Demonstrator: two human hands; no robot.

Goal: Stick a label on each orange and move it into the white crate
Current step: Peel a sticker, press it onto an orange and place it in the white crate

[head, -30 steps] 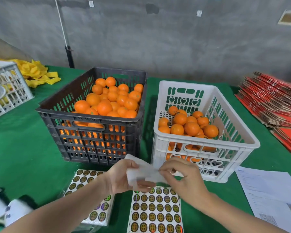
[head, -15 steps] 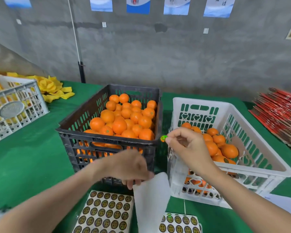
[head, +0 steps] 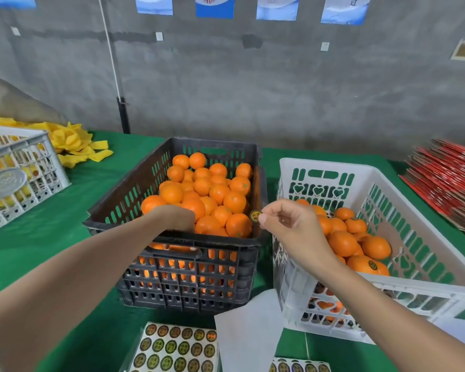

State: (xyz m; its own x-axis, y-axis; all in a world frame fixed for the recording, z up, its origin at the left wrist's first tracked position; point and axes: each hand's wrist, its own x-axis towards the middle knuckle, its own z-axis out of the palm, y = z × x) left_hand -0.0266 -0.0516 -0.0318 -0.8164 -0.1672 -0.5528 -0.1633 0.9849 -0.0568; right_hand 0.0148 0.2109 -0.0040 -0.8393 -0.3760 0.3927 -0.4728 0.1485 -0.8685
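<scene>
The left hand (head: 173, 218) now reaches among the oranges (head: 218, 191) in the black crate (head: 134, 189), fingers hidden, while the right hand (head: 293, 224) still pinches the label (head: 255, 216).

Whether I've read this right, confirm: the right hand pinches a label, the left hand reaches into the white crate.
Wrong crate: the head view shows that the left hand reaches into the black crate. The right hand does pinch a label.

Fuller crate (head: 188, 277) left, emptier crate (head: 424, 287) just right; oranges (head: 218, 193) in both; label sheets (head: 176, 347) before them.
</scene>
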